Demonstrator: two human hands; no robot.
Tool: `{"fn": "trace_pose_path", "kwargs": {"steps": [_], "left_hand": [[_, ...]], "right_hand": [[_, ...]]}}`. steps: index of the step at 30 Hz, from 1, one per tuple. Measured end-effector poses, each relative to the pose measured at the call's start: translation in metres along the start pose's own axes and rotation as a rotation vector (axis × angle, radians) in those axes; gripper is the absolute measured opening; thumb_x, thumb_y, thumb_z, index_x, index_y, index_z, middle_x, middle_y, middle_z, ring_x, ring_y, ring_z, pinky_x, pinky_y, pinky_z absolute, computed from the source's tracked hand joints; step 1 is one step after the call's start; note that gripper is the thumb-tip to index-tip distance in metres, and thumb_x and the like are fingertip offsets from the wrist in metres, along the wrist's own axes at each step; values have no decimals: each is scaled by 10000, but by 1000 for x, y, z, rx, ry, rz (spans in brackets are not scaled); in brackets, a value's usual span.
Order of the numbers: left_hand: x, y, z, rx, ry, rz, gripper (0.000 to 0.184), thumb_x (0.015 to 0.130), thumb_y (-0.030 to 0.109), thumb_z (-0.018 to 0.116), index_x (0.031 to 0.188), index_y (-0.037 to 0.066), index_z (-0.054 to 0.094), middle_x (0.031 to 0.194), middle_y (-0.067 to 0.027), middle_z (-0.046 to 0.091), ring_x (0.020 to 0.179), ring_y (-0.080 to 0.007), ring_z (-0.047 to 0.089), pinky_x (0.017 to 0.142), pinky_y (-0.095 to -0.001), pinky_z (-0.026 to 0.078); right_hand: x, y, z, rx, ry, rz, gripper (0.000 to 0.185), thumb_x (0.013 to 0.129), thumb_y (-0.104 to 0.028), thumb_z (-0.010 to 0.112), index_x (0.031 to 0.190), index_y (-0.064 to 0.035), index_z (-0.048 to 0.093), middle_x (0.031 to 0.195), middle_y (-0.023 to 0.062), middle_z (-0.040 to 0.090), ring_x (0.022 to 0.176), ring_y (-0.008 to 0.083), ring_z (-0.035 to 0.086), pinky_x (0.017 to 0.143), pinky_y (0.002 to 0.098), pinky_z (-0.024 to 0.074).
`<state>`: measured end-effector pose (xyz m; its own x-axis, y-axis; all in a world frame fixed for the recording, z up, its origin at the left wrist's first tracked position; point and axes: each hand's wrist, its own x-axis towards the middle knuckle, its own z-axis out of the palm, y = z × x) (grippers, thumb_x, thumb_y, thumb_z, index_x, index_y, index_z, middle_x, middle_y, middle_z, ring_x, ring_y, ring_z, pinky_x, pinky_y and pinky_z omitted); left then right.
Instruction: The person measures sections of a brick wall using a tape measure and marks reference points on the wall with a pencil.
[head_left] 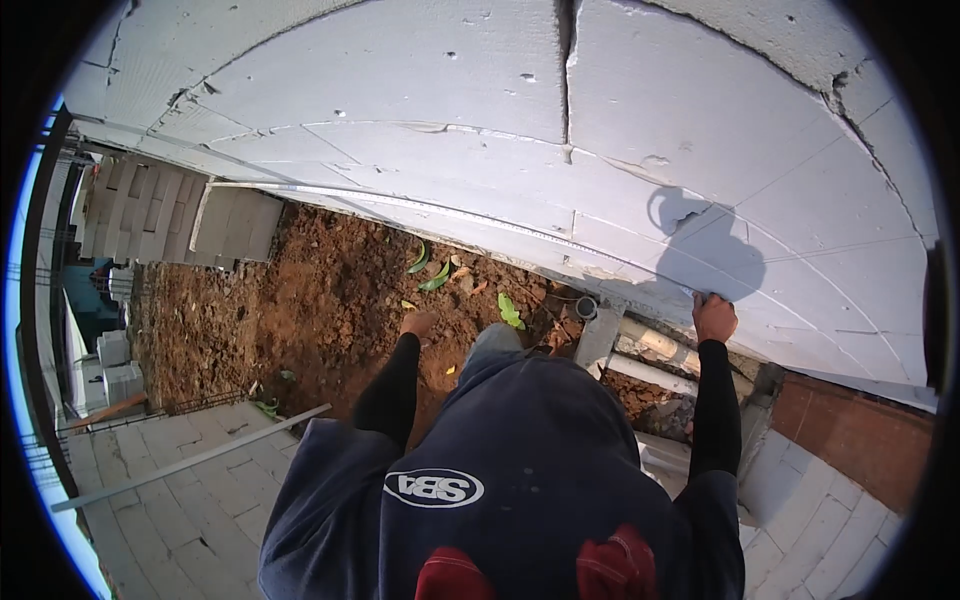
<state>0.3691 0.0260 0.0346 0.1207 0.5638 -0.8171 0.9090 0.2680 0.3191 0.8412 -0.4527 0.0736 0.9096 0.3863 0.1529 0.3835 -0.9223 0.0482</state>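
My right hand (714, 318) is against the lower part of a white block wall (430, 80), its fingers closed on the near end of a long, thin measuring tape (480, 216). Fine marks show along this pale strip, which runs along the wall's foot toward the far left corner. My left hand (420, 323) hangs low over the brown soil (320, 280), apart from the wall. Its fingers are too small and dim to make out, and I see nothing clearly held in it.
Beside my right arm lie pipes (655, 345) and a grey pipe opening (586, 307). Green leaves (510, 311) dot the rough soil. Stacked blocks (140, 210) stand at the far left. A long pale bar (200, 458) crosses the low block wall (185, 490) behind my left side.
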Motion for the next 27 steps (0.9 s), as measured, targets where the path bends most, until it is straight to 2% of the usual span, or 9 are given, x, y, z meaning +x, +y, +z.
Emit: {"fn": "trace_pose_path", "kwargs": {"steps": [3, 6, 9, 13, 18, 21, 23, 24, 27], "left_hand": [[-41, 30, -6, -210, 54, -97, 465, 1004, 321, 660, 1402, 89, 601, 1328, -115, 639, 1139, -267, 662, 870, -445, 574], [-31, 15, -1, -203, 147, 5, 428, 992, 336, 657, 1338, 84, 670, 1052, -128, 742, 829, -244, 721, 738, -421, 583], [-18, -5, -4, -130, 120, 59, 548, 973, 399, 677, 1406, 71, 607, 1158, -111, 713, 967, -232, 712, 793, -414, 580], [-26, -14, -7, -8, 130, -35, 470, 978, 404, 666, 1341, 105, 674, 941, -98, 736, 769, -201, 682, 706, -412, 574], [-6, -45, -9, 270, 118, 160, 424, 986, 409, 670, 1302, 128, 707, 957, -83, 733, 807, -209, 680, 704, -394, 568], [-37, -19, -13, -17, 87, -89, 491, 979, 404, 690, 1376, 117, 654, 1100, -109, 728, 893, -232, 694, 754, -406, 590], [-26, -33, -20, -128, 73, -10, 672, 983, 369, 691, 1541, 84, 449, 1312, -176, 650, 979, -287, 705, 871, -451, 618], [-52, -16, -17, -234, 163, -14, 551, 989, 339, 670, 1452, 55, 573, 1191, -150, 719, 902, -257, 721, 778, -418, 588], [-54, -15, -18, -266, 105, -9, 588, 1016, 344, 654, 1517, 84, 489, 1329, -134, 650, 990, -244, 695, 837, -420, 605]], "right_hand": [[0, 1, 8, -26, -40, 7, 421, 848, -496, 754, 834, -76, 748, 824, 185, 735, 772, 379, 731, 693, 497, 600], [1, -3, 13, -48, -86, 12, 409, 843, -472, 760, 809, -64, 759, 799, 186, 734, 762, 376, 730, 674, 488, 600], [1, -5, 15, -16, -101, 31, 407, 838, -465, 769, 798, -61, 755, 785, 179, 732, 744, 373, 730, 663, 487, 597], [0, -1, 22, -27, -41, -15, 440, 854, -506, 748, 799, -70, 768, 763, 178, 738, 714, 374, 737, 655, 479, 599], [-1, 0, 32, -9, 0, -14, 435, 851, -494, 751, 793, -63, 763, 746, 190, 730, 686, 378, 733, 635, 483, 599], [-2, 2, 51, 39, 35, -30, 452, 851, -495, 749, 788, -48, 758, 745, 189, 729, 690, 377, 733, 642, 487, 601], [-3, -3, 37, 3, -108, 38, 475, 836, -507, 759, 790, -34, 756, 753, 192, 731, 706, 373, 736, 656, 486, 604], [-4, -2, 36, -30, -137, 43, 450, 842, -505, 752, 825, -56, 772, 817, 185, 741, 773, 367, 737, 687, 475, 607], [-1, 4, 52, -45, -137, 57, 462, 827, -538, 746, 824, -75, 745, 815, 156, 732, 789, 339, 730, 697, 458, 607]]}}
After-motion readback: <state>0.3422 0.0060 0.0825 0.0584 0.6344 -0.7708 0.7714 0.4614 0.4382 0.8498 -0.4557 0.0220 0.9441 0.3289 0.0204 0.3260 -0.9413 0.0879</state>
